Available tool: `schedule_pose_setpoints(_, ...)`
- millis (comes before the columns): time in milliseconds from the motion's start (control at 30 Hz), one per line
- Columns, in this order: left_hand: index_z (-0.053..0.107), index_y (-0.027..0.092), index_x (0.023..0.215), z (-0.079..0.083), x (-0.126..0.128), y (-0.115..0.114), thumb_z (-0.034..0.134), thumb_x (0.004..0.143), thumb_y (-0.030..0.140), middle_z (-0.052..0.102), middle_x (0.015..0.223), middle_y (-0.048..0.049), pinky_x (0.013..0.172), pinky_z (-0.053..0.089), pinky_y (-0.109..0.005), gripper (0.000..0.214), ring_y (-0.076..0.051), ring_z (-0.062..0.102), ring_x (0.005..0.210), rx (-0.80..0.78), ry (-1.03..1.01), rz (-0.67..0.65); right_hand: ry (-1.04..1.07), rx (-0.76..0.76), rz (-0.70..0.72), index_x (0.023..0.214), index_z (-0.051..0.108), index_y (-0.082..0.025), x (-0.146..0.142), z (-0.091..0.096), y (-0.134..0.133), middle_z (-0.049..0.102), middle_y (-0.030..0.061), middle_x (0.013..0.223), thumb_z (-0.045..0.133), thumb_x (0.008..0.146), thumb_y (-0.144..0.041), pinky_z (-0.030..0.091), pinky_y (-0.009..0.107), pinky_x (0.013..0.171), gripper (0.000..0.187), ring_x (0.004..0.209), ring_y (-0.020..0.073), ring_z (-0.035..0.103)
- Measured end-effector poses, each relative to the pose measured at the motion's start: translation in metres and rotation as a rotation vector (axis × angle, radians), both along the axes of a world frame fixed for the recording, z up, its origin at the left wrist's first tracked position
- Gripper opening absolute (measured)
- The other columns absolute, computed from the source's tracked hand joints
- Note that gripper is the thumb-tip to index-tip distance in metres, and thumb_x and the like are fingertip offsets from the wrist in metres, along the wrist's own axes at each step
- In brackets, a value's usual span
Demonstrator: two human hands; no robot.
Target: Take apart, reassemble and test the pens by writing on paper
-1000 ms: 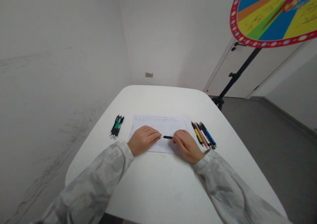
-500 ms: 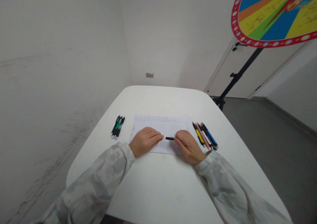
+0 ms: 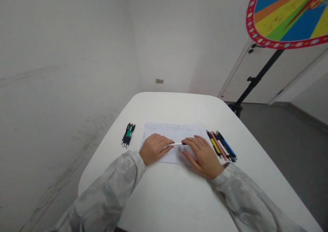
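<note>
My left hand (image 3: 155, 149) pinches a slim pen (image 3: 178, 144) between thumb and fingertips. A white length of barrel shows between my hands, with black at either end. My right hand (image 3: 203, 155) has its thumb apart from the fingers, and its fingertips rest over the pen's black right end. That end is partly hidden by the fingers. Beneath both hands lies a white paper sheet (image 3: 166, 158) with lines of handwriting along its top and left edge.
Several black and green pens (image 3: 128, 135) lie in a bunch on the left of the white table (image 3: 174, 107). More pens in yellow, pink, white and blue (image 3: 222, 146) lie close by my right wrist. A colourful prize wheel (image 3: 284, 16) stands beyond the table's right side.
My right thumb has parted from the fingers. White barrel now shows between my hands where the black section was. The whole view has shifted slightly, so the table appears farther right.
</note>
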State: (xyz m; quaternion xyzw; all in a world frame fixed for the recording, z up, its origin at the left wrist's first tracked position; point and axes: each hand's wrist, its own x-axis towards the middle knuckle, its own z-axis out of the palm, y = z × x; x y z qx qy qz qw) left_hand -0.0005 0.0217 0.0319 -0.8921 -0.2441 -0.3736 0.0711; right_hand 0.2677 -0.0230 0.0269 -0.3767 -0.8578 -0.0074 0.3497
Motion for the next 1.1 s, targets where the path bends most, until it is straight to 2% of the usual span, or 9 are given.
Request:
schedule_pose_setpoints(100,0.073,0.020,0.112,0.001,0.001,-0.001,0.065,0.110,0.034,0.082,0.097,-0.0040,0.082,0.056,-0.035,0.016,-0.018,0.075,0.086,0.017,-0.030,-0.024,-0.073,0.006,0.031,0.138,0.061,-0.025,-0.010,0.001,0.002,0.077,0.0105,0.118,0.057,0.110,-0.028,0.047,0.056,0.110,0.028,0.108,0.0295,0.069)
schedule_pose_setpoints(233,0.072,0.020,0.114,-0.002,-0.002,-0.001,0.066,0.110,0.035,0.082,0.101,-0.0049,0.083,0.056,-0.036,0.017,-0.020,0.076,0.089,-0.011,-0.057,-0.009,-0.133,-0.031,0.050,0.137,0.065,-0.025,-0.014,0.001,0.010,0.078,0.0104,0.107,0.050,0.111,-0.019,0.052,0.046,0.084,0.031,0.092,0.0277,0.068)
schedule_pose_setpoints(300,0.070,0.019,0.120,-0.005,-0.004,0.002,0.067,0.109,0.039,0.082,0.105,-0.0067,0.085,0.057,-0.039,0.022,-0.022,0.076,0.093,-0.060,-0.067,0.047,-0.077,-0.067,0.029,0.133,0.066,-0.024,-0.011,0.001,0.018,0.077,0.0121,0.110,0.050,0.109,-0.019,0.052,0.045,0.082,0.029,0.092,0.0281,0.068)
schedule_pose_setpoints(433,0.066,0.019,0.128,-0.011,-0.010,0.010,0.071,0.105,0.041,0.080,0.109,-0.0091,0.089,0.059,-0.045,0.032,-0.027,0.075,0.099,-0.148,-0.039,0.131,0.312,-0.238,-0.090,0.130,0.062,-0.025,-0.006,0.006,0.039,0.075,0.0110,0.110,0.049,0.112,-0.030,0.055,0.044,0.083,0.022,0.090,0.0263,0.069)
schedule_pose_setpoints(567,0.069,0.020,0.119,-0.014,-0.013,0.012,0.074,0.101,0.041,0.079,0.116,-0.0107,0.095,0.060,-0.046,0.028,-0.028,0.076,0.106,-0.209,0.018,0.089,0.871,-0.502,0.040,0.143,0.053,-0.030,-0.014,0.024,0.065,0.071,0.0064,0.121,0.061,0.106,-0.037,0.059,0.042,0.084,0.038,0.085,0.0198,0.069)
schedule_pose_setpoints(667,0.074,0.020,0.111,-0.016,-0.011,0.010,0.076,0.100,0.043,0.081,0.116,-0.0102,0.094,0.062,-0.045,0.025,-0.027,0.077,0.106,-0.244,0.037,0.045,1.248,-0.686,0.118,0.120,0.063,-0.029,-0.025,0.037,0.082,0.067,-0.0003,0.105,0.072,0.088,-0.027,0.058,0.032,0.071,0.034,0.075,0.0147,0.064)
schedule_pose_setpoints(767,0.077,0.020,0.103,-0.017,-0.008,0.006,0.077,0.099,0.044,0.082,0.118,-0.0100,0.092,0.063,-0.045,0.025,-0.027,0.078,0.107,-0.264,0.047,-0.001,1.557,-0.855,0.237,0.090,0.060,-0.024,-0.031,0.044,0.091,0.046,-0.0049,0.070,0.070,0.081,-0.037,0.041,0.025,0.048,0.018,0.055,0.0119,0.042)
schedule_pose_setpoints(933,0.078,0.020,0.103,-0.015,-0.003,0.002,0.076,0.099,0.045,0.081,0.121,-0.0112,0.094,0.063,-0.046,0.025,-0.028,0.077,0.108,-0.286,0.071,-0.021,1.740,-1.023,0.304,0.063,0.028,-0.027,-0.030,0.047,0.087,0.022,-0.0076,0.055,0.059,0.091,-0.069,0.025,0.027,0.040,0.060,0.047,0.0115,0.020)
schedule_pose_setpoints(1100,0.077,0.019,0.117,-0.010,-0.007,0.005,0.079,0.093,0.055,0.079,0.128,-0.0147,0.099,0.061,-0.050,0.043,-0.031,0.075,0.114,-0.319,0.149,-0.108,1.800,-1.018,0.285,0.064,0.019,-0.027,-0.023,0.047,0.080,0.020,-0.0071,0.051,0.055,0.090,-0.072,0.022,0.028,0.039,0.063,0.045,0.0116,0.018)
